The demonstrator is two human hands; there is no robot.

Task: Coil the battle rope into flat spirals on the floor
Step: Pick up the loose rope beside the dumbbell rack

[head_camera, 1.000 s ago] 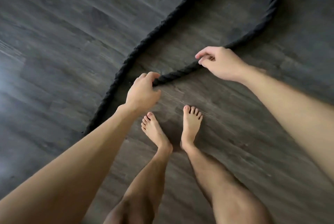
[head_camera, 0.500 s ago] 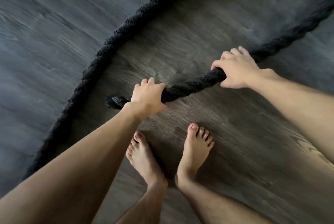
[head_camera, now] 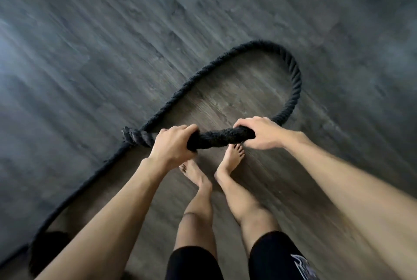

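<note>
I have both grips closed: the left hand (head_camera: 173, 144) and right hand (head_camera: 259, 134) each curl their fingers round the thick black twisted battle rope (head_camera: 222, 138), holding 1 short span above 2 bare feet (head_camera: 232, 160). The rope's end juts past the left hand. Beyond the right hand the rope lies in 1 open loop on the grey wood-plank floor (head_camera: 112, 53), then trails to the lower left.
</note>
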